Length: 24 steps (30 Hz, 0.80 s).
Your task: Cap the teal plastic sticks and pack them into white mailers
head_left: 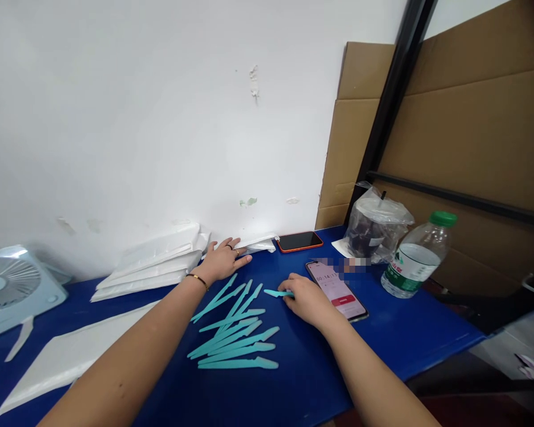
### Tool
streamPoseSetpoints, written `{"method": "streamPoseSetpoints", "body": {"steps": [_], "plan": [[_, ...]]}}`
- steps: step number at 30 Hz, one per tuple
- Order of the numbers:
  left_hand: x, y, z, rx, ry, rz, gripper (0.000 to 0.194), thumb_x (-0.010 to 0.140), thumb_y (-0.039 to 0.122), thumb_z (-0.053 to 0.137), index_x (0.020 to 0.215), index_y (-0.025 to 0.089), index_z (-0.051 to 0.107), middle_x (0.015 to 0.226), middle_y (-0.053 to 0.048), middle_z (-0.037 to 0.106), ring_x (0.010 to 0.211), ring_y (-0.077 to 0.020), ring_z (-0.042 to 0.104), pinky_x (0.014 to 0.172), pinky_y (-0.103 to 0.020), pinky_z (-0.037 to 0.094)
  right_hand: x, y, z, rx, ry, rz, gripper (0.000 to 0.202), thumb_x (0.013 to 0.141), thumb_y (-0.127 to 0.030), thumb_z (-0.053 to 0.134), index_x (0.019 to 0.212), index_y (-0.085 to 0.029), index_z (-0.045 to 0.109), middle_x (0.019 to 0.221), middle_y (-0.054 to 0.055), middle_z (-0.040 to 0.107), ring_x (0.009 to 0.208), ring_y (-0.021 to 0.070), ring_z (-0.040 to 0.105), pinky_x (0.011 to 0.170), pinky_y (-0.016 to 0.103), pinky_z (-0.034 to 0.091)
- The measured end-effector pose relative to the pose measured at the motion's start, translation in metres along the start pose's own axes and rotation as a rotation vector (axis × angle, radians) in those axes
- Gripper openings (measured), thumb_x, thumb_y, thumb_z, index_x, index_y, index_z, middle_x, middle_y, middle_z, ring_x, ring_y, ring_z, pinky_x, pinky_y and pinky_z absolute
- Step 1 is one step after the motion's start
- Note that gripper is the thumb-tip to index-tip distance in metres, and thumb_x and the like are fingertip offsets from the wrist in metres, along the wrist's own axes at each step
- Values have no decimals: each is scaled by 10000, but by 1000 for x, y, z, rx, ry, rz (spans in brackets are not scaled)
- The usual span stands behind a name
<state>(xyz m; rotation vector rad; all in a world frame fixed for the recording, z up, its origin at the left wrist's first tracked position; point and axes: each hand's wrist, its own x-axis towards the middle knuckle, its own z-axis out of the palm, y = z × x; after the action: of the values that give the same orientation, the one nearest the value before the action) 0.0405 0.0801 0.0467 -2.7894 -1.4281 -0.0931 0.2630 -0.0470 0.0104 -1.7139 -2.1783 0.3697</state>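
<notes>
Several teal eyebrow razors (238, 349) lie loosely fanned out on the blue tabletop (302, 367), their pale blade ends mostly toward the right. Beyond them my left hand (222, 259) reaches to the back with fingers spread, palm down, by a flat white plastic packet (260, 243) along the wall; whether it touches the packet I cannot tell. My right hand (303, 296) is closed around the handle of a single eyebrow razor (276, 293), whose blade end points left, just right of the group. The fingers partly cover that handle.
White plastic packets (153, 261) are stacked at back left, with another flat white packet (71, 350) in front. A blue fan (15, 290) stands far left. Two phones (299, 241) (338, 290), a bagged drink cup (369, 228) and a water bottle (412, 261) are at right.
</notes>
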Motion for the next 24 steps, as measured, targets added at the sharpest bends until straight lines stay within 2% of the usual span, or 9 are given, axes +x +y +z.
{"method": "streamPoseSetpoints", "body": {"steps": [6, 11, 13, 15, 17, 19, 21, 24], "plan": [[6, 1, -10, -88, -46, -48, 603, 868, 606, 156, 1086, 284, 617, 1388, -72, 393, 1287, -283, 292, 998, -589, 153, 2, 5, 2, -22, 9, 22, 265, 786, -165, 506, 990, -217, 666, 939, 62, 595, 816, 170, 581, 716, 245, 405], [-18, 10, -16, -159, 39, -8, 535, 852, 610, 260, 1083, 284, 616, 1366, -47, 421, 1287, -278, 301, 1025, -526, 197, 5, 16, -4, 37, 109, 42, 270, 773, -167, 521, 1005, -192, 658, 946, 65, 608, 848, 172, 576, 780, 259, 409], [-36, 12, -16, -236, 62, 7, 528, 847, 600, 296, 1142, 265, 580, 1326, -42, 468, 1246, -248, 374, 1035, -437, 260, 4, 22, -13, 83, 207, 44, 257, 782, -165, 502, 982, -189, 663, 936, 57, 619, 837, 161, 575, 787, 257, 412], [-58, 12, -9, -324, 31, -4, 559, 847, 597, 297, 1200, 235, 536, 1307, -42, 488, 1199, -222, 438, 1018, -349, 327, 0, 30, -23, 135, 371, 66, 255, 805, -182, 465, 966, -190, 662, 932, 48, 628, 788, 145, 573, 761, 251, 422], [-79, 11, 2, -360, -19, -66, 627, 831, 623, 302, 1271, 209, 468, 1345, -59, 451, 1217, -239, 424, 1009, -342, 350, -8, 41, -34, 173, 553, 117, 269, 819, -213, 433, 968, -185, 656, 930, 48, 634, 739, 142, 565, 720, 254, 430], [-96, 10, 15, -361, -48, -112, 716, 813, 647, 318, 1347, 172, 368, 1404, -92, 368, 1288, -273, 325, 1043, -380, 310, -17, 51, -42, 180, 667, 173, 279, 816, -239, 427, 961, -176, 656, 917, 56, 641, 727, 153, 563, 701, 267, 434], [-108, 9, 25, -399, -57, -131, 733, 828, 635, 300, 1392, 166, 277, 1441, -95, 298, 1316, -272, 274, 1063, -396, 279, -25, 58, -47, 159, 673, 210, 277, 806, -253, 437, 951, -175, 660, 907, 57, 649, 730, 164, 567, 704, 279, 433], [-117, 7, 32, -488, -29, -147, 672, 867, 591, 245, 1406, 189, 232, 1446, -64, 296, 1314, -232, 288, 1073, -374, 272, -28, 55, -45, 73, 508, 184, 260, 798, -260, 462, 954, -200, 661, 927, 44, 649, 762, 165, 574, 733, 284, 427]]}}
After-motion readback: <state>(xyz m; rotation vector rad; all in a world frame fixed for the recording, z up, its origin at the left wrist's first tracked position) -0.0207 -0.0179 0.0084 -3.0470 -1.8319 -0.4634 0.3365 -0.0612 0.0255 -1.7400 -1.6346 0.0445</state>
